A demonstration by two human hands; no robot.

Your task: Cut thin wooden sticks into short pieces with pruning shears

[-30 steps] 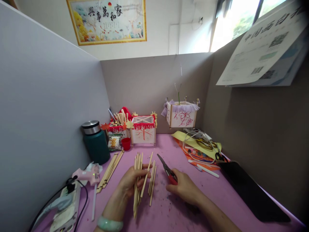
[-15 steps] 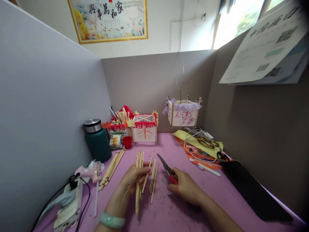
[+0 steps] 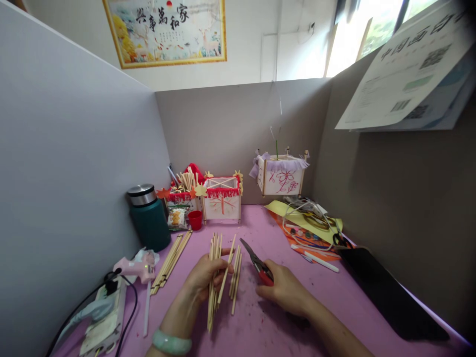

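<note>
My left hand point(image 3: 203, 277) is closed round a bundle of thin wooden sticks point(image 3: 213, 277), held lengthwise just above the pink tabletop point(image 3: 260, 322). One stick sticks out at a slant between its fingers. A few more sticks point(image 3: 235, 280) lie on the table just to the right of the bundle. My right hand point(image 3: 284, 290) grips red-handled cutters point(image 3: 256, 263), whose dark blades point up and to the left towards the sticks. A pale green bangle point(image 3: 171, 343) sits on my left wrist.
Another row of sticks point(image 3: 171, 260) lies to the left. A pink glue gun point(image 3: 136, 265) and a power strip point(image 3: 102, 322) sit at the left edge, beside a green flask point(image 3: 148, 218). Paper lanterns point(image 3: 222, 198) stand at the back. Papers, cables and pens point(image 3: 314, 258) are on the right, with a dark tablet point(image 3: 386, 292).
Both hands keep their holds and barely shift. The view has moved slightly.
</note>
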